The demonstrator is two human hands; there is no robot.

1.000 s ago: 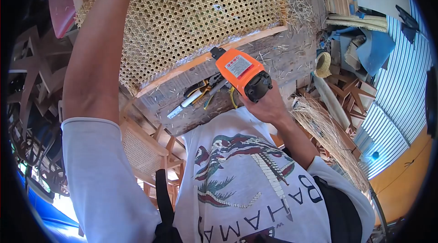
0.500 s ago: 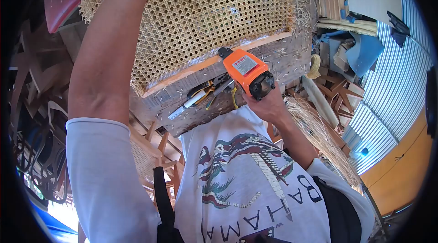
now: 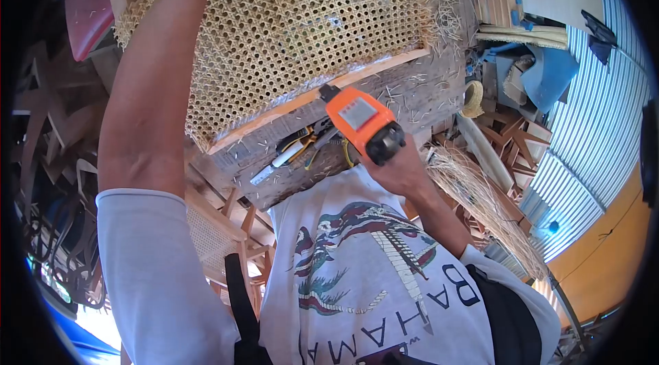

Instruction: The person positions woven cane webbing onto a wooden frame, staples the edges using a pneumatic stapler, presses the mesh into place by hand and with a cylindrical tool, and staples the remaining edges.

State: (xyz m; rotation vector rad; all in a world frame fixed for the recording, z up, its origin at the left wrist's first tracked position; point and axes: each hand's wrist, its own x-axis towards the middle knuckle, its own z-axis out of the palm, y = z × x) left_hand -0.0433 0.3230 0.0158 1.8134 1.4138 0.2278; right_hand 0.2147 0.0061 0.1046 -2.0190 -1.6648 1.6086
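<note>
My right hand point(image 3: 399, 171) is closed around the handle of an orange and black power tool point(image 3: 359, 118), which looks like a stapler or nailer. Its black nose rests at or just over a light wooden frame edge point(image 3: 295, 103); contact is unclear. Woven cane webbing point(image 3: 302, 29) covers the frame, its rough ends sticking out at the left. My left forearm reaches over the webbing's left side to the top edge, where the hand is cut off. Below the frame lie yellow-black pliers point(image 3: 295, 140) and a white-handled tool point(image 3: 283, 158).
Cane scraps are scattered over the worn wooden bench point(image 3: 429, 90). Long loose cane strands point(image 3: 480, 193) hang at the right, near wooden chair parts point(image 3: 511, 135). A caned chair point(image 3: 213, 228) stands below left. More chair frames crowd the far left.
The view shifted slightly and back. The orange tool stays at the frame's edge, its nose now a little left of where it was half a second ago. My right hand keeps its hold.
</note>
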